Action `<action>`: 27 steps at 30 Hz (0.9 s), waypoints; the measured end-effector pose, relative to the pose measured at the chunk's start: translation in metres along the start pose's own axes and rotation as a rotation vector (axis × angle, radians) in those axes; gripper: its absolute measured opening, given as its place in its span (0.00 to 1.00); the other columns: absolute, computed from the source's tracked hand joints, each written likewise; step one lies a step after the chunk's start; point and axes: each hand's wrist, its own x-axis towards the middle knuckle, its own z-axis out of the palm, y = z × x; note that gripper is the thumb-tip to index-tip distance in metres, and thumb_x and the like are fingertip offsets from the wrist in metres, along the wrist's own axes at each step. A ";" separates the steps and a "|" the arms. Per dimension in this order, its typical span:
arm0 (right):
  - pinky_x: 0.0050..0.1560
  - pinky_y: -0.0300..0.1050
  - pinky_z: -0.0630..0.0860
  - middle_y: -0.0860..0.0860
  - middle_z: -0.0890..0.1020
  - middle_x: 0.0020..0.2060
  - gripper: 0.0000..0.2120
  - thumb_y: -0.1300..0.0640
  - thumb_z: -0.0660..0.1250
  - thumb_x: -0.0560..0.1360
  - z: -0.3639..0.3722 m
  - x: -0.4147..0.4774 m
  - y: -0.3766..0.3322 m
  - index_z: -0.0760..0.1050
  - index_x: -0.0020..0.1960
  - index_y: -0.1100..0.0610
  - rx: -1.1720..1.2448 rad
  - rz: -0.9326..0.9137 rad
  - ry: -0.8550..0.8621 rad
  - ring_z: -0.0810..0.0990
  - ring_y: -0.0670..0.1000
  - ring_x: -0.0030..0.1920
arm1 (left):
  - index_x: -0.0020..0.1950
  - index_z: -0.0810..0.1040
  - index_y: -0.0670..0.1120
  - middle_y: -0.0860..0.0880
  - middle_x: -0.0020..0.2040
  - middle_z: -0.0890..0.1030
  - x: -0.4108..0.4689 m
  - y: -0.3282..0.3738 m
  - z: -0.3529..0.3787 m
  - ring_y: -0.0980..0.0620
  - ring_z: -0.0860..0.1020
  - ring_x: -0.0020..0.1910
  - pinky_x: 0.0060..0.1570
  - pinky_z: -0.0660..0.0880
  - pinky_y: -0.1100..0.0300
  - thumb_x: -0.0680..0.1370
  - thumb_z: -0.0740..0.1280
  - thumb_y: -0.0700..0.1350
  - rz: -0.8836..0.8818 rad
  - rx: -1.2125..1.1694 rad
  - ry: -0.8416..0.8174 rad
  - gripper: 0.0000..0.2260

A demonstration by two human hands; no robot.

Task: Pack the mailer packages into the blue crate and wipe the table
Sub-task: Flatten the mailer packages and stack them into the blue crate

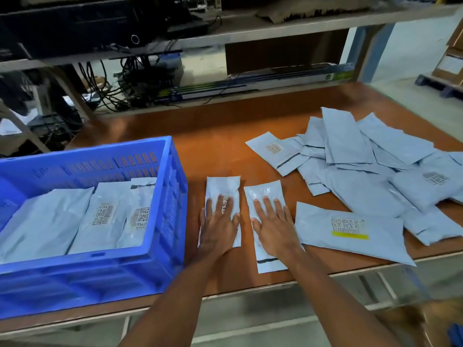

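Note:
A blue crate stands on the left of the brown table with three pale blue mailers lying inside. Two small mailers lie side by side just right of the crate. My left hand lies flat, fingers spread, on the left mailer. My right hand lies flat on the right mailer. Neither hand grips anything. A larger mailer with a yellow stripe sits right of my right hand. A pile of several mailers covers the table's right side.
A grey shelf runs above the back of the table, with dark equipment and tangled cables behind. A long flat box lies along the back edge. The table's front edge is close below my forearms.

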 end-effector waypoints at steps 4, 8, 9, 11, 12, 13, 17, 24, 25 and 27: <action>0.77 0.56 0.40 0.53 0.46 0.80 0.27 0.45 0.41 0.83 0.002 0.003 0.000 0.43 0.80 0.51 -0.015 -0.046 0.012 0.42 0.58 0.79 | 0.77 0.64 0.50 0.48 0.78 0.63 -0.002 0.005 -0.003 0.37 0.60 0.76 0.72 0.61 0.40 0.83 0.50 0.52 0.020 -0.001 -0.064 0.22; 0.77 0.52 0.44 0.52 0.50 0.80 0.25 0.51 0.46 0.85 -0.013 -0.002 -0.005 0.47 0.80 0.53 0.042 -0.029 0.071 0.47 0.55 0.80 | 0.65 0.77 0.46 0.42 0.72 0.71 -0.004 0.009 -0.018 0.36 0.68 0.71 0.64 0.69 0.40 0.80 0.58 0.44 0.134 0.142 -0.068 0.17; 0.78 0.52 0.47 0.52 0.54 0.80 0.25 0.50 0.41 0.84 -0.024 -0.002 -0.010 0.50 0.80 0.53 0.076 -0.004 0.120 0.51 0.54 0.79 | 0.63 0.79 0.45 0.42 0.71 0.72 -0.003 0.012 -0.033 0.36 0.68 0.71 0.64 0.68 0.40 0.79 0.58 0.43 0.179 0.176 -0.046 0.16; 0.77 0.54 0.53 0.51 0.59 0.78 0.30 0.48 0.35 0.81 -0.059 0.004 -0.023 0.55 0.79 0.54 0.139 0.014 0.250 0.56 0.53 0.78 | 0.65 0.77 0.44 0.41 0.70 0.73 0.007 0.016 -0.071 0.36 0.70 0.68 0.62 0.70 0.42 0.79 0.57 0.45 0.136 0.111 0.121 0.18; 0.77 0.55 0.54 0.51 0.59 0.78 0.29 0.48 0.36 0.82 -0.080 0.009 -0.030 0.55 0.79 0.54 0.168 0.004 0.317 0.56 0.53 0.78 | 0.69 0.73 0.44 0.41 0.71 0.72 0.012 0.018 -0.097 0.36 0.70 0.67 0.62 0.70 0.43 0.80 0.55 0.47 0.091 0.059 0.215 0.20; 0.77 0.55 0.52 0.51 0.58 0.79 0.26 0.49 0.39 0.83 -0.104 0.014 -0.038 0.55 0.79 0.54 0.210 -0.013 0.368 0.55 0.53 0.79 | 0.71 0.70 0.44 0.42 0.73 0.70 0.017 0.019 -0.125 0.36 0.68 0.68 0.64 0.68 0.43 0.80 0.53 0.48 0.067 0.024 0.295 0.21; 0.77 0.56 0.50 0.52 0.57 0.79 0.24 0.51 0.45 0.85 -0.196 0.024 -0.091 0.54 0.80 0.54 0.392 -0.118 0.547 0.53 0.55 0.79 | 0.74 0.66 0.45 0.44 0.74 0.68 0.025 -0.011 -0.232 0.38 0.64 0.71 0.67 0.66 0.43 0.80 0.53 0.50 0.089 -0.038 0.532 0.23; 0.75 0.58 0.58 0.51 0.63 0.77 0.22 0.51 0.48 0.85 -0.231 0.018 -0.236 0.60 0.77 0.54 0.462 -0.369 0.545 0.59 0.56 0.77 | 0.67 0.68 0.41 0.40 0.70 0.69 -0.019 -0.180 -0.291 0.36 0.68 0.66 0.63 0.65 0.41 0.82 0.42 0.48 0.135 0.320 0.485 0.23; 0.73 0.59 0.60 0.51 0.65 0.76 0.22 0.51 0.48 0.85 -0.225 0.018 -0.257 0.62 0.76 0.54 0.445 -0.393 0.527 0.62 0.56 0.75 | 0.61 0.72 0.39 0.38 0.68 0.70 -0.031 -0.202 -0.287 0.34 0.69 0.65 0.59 0.66 0.39 0.81 0.44 0.45 0.171 0.392 0.468 0.21; 0.70 0.61 0.64 0.52 0.69 0.73 0.20 0.51 0.49 0.85 -0.206 0.017 -0.294 0.65 0.74 0.55 0.377 -0.441 0.491 0.66 0.57 0.72 | 0.53 0.76 0.37 0.36 0.65 0.71 -0.053 -0.244 -0.277 0.33 0.71 0.61 0.54 0.68 0.39 0.77 0.48 0.41 0.214 0.488 0.415 0.19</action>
